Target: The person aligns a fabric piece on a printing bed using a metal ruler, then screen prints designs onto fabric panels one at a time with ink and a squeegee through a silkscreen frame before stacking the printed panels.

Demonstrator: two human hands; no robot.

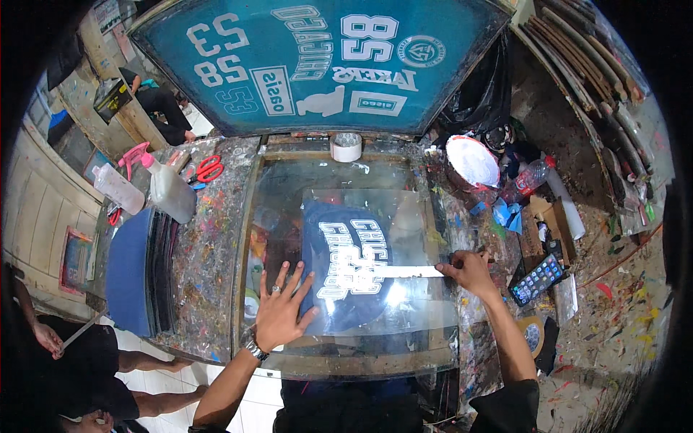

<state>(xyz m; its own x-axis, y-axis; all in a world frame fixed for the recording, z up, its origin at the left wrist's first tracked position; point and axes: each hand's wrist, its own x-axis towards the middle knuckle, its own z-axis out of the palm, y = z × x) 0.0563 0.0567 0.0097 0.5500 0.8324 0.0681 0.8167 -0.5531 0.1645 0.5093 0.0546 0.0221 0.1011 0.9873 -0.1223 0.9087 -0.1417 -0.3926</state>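
Note:
A dark blue cut fabric piece (326, 220) with white block lettering lies on the glass-topped work surface (281, 177), under a clear plastic sheet (411, 216). My left hand (284, 310) rests flat with its fingers spread, at the left edge of the sheet and fabric. It wears a ring and a wristwatch. At the sheet's right side, my right hand (468, 272) pinches the right end of a narrow white strip (415, 272). From there the strip runs leftward to the lettering, where its far end blends with the white print.
Beyond the glass leans a teal printing screen (253, 58); before it sits a tape roll (346, 148). Left are stacked fabric pieces (133, 274), a spray bottle (170, 187) and red scissors (209, 169). Right are a white-filled tub (473, 162) and a phone (536, 280). People are nearby at left.

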